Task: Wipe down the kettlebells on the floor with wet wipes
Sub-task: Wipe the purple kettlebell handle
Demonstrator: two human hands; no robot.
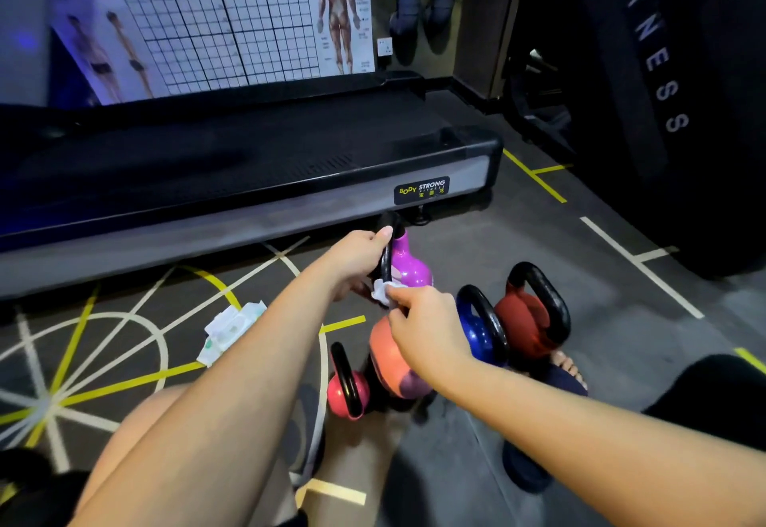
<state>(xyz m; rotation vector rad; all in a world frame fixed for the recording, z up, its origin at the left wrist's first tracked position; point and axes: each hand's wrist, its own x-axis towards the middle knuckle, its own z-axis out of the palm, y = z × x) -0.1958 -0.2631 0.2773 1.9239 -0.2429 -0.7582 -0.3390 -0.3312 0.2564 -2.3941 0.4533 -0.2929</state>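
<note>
Firmly, left hand [359,258] curled round the black handle [386,262] of a glossy purple kettlebell [410,265], right hand [425,329] pinched a crumpled white wet wipe [382,291] against that handle

- Five kettlebells: purple kettlebell [410,267], orange kettlebell [385,360], pink kettlebell [340,396], blue kettlebell [481,338], red kettlebell [522,315].
- One pack of wet wipes [228,331].
- One loose wipe [381,290].
- Two hands: left hand [358,259], right hand [427,331].
</note>
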